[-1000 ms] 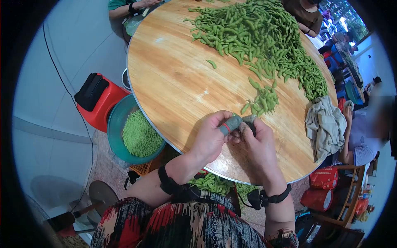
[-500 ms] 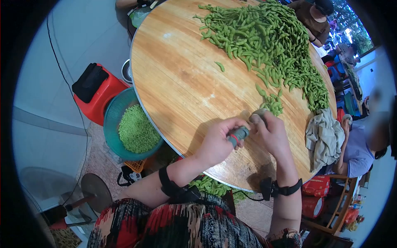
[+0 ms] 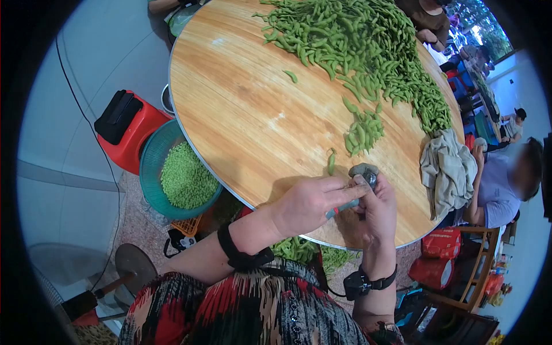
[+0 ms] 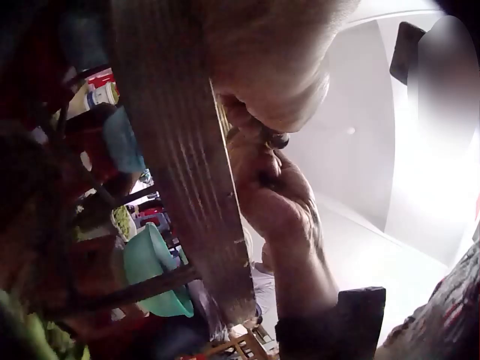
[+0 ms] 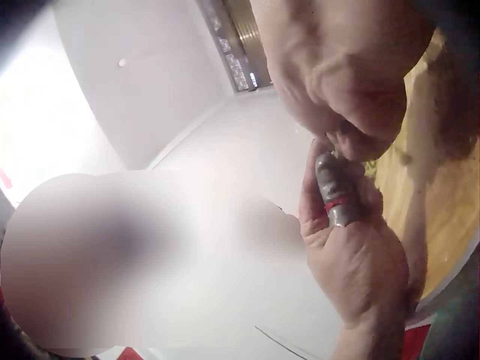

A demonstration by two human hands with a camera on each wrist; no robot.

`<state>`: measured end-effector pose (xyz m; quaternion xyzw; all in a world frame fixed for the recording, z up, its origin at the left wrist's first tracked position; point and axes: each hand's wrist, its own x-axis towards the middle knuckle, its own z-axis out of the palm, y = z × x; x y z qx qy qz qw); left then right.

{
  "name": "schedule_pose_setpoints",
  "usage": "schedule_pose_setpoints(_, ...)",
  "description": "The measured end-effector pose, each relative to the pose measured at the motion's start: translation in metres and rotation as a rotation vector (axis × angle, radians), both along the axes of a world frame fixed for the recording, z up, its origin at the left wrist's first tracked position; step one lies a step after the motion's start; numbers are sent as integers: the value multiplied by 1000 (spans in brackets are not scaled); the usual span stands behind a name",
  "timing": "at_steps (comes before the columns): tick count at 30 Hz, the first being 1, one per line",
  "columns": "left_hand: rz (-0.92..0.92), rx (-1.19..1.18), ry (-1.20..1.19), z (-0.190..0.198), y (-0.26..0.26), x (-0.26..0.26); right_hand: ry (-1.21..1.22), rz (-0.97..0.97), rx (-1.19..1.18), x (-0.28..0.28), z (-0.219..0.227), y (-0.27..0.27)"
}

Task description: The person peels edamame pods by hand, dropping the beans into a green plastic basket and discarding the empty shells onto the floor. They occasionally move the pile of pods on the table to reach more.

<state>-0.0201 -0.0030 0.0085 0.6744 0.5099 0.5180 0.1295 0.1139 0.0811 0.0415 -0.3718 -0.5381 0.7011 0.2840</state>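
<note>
Over the round table's near part, the left hand reaches across to the right hand, and their fingertips meet. A grey cover with a red band sits on the left thumb. Dark grey covering shows at the right fingertips. The right fingers are curled; whatever lies between the two hands is hidden, apart from a tiny pale-green trace in the right wrist view. One green pod lies just beyond the hands, with a small group of pods behind it.
A large pod heap covers the table's far side. A crumpled grey cloth hangs at the right edge. Left of the table stand a teal basket of shelled beans and a red stool. Other people sit around.
The hands were apart half a second ago; the left has moved right and now touches the right. A single pod now lies beyond them on the table. The head view has shifted slightly.
</note>
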Motion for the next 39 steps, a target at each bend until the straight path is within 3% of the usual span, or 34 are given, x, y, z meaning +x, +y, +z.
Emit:
schedule_pose_setpoints(1, 12, 81, -30, 1, 2, 2, 117, 30, -198, 4, 0, -1)
schedule_pose_setpoints(5, 65, 119, -171, 2, 6, 6, 247, -65, -336, -3, -9, -11)
schedule_pose_setpoints(6, 63, 116, -165, 4, 5, 5, 249, -111, -281, -7, -10, -13)
schedule_pose_setpoints(8, 52, -193, -369, 8, 2, 3, 258, -158, -226, -13, -12, -17)
schedule_pose_setpoints(12, 3, -240, -569, 0, 5, 1, 202, -188, -39, -20, -15, -20)
schedule_pose_setpoints(14, -177, -520, -1090, -1, 5, -3, 188, -181, -12, -22, -17, -19)
schedule_pose_setpoints(17, -42, -392, -1241, -13, 10, -6, 133, -250, 73, -16, -15, -13)
schedule_pose_setpoints(19, -15, -323, -1351, -6, 8, -11, -55, 157, 288, 10, 3, -4)
schedule_pose_setpoints(20, 12, -251, -1457, -4, 8, -15, -280, 601, 372, 25, 22, 0)
schedule_pose_setpoints(21, 10, -244, -1461, -4, 9, -17, -251, 911, 413, 26, 31, 3)
schedule_pose_setpoints(23, -40, -237, -1542, -5, 10, -19, -597, 635, 627, 20, 22, 0)
schedule_pose_setpoints(26, 49, -307, -1544, 4, 14, -15, -719, 139, 863, -16, 13, 4)
schedule_pose_setpoints(27, -18, -275, -1463, -9, 14, -17, -850, 174, 908, -25, 15, 4)
schedule_pose_setpoints(28, 0, -305, -1461, -6, 13, -18, -867, 242, 1064, -32, 10, 6)
schedule_pose_setpoints(30, -41, -313, -1422, -4, 10, -19, -866, 267, 1123, -35, -16, 13)
schedule_pose_setpoints(31, -77, -300, -1405, 3, 11, -17, -814, 239, 1037, -33, -11, 13)
schedule_pose_setpoints(34, 38, -404, -1420, 11, 8, -10, -699, 141, 1064, -23, -7, 18)
schedule_pose_setpoints(36, 12, -505, -1361, 9, 8, -8, -405, 134, 601, -15, 3, 14)
schedule_pose_setpoints(37, 8, -502, -1354, 5, 8, -10, -401, 129, 606, -12, -2, 10)
schedule_pose_setpoints(39, -176, -476, -1412, -5, 9, -13, -206, 160, 446, -11, -11, 4)
